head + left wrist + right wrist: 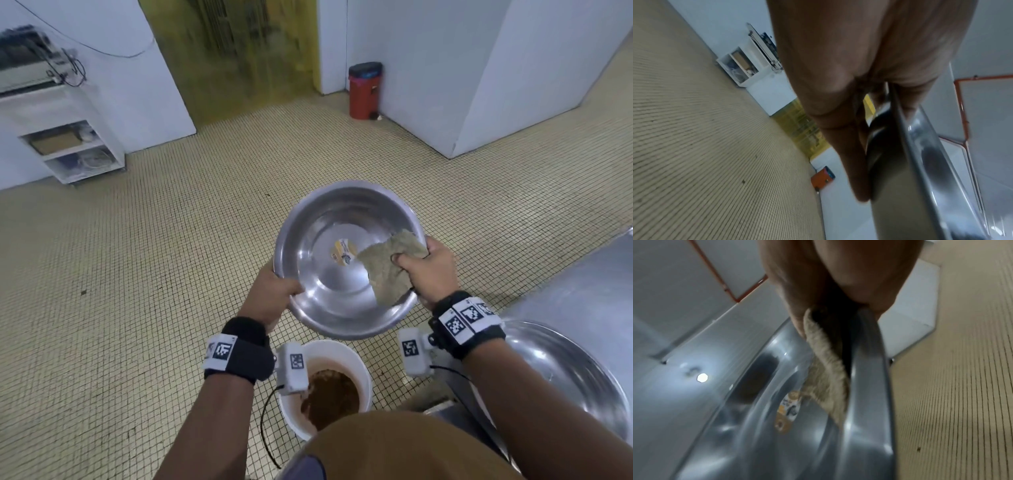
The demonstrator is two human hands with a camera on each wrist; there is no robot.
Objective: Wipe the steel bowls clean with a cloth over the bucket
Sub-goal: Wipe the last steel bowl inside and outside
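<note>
A large steel bowl [329, 274] is held tilted toward me, above and beyond a white bucket [363, 368] of brown liquid on the floor. A small label sticks to the bowl's inside bottom. My left hand [274, 294] grips the bowl's left rim, thumb inside and fingers behind the bowl [890, 186]. My right hand [428, 270] holds a beige cloth [388, 270] against the bowl's right inner wall, pinching cloth and rim together. In the right wrist view the cloth [826, 369] hangs down inside the bowl [867, 386] beside the label.
A steel counter [582, 284] with another steel bowl [561, 373] stands at my right. A red bin [364, 90] stands by the far wall, a white shelf unit [68, 144] at far left. Tiled floor spreads around the bucket.
</note>
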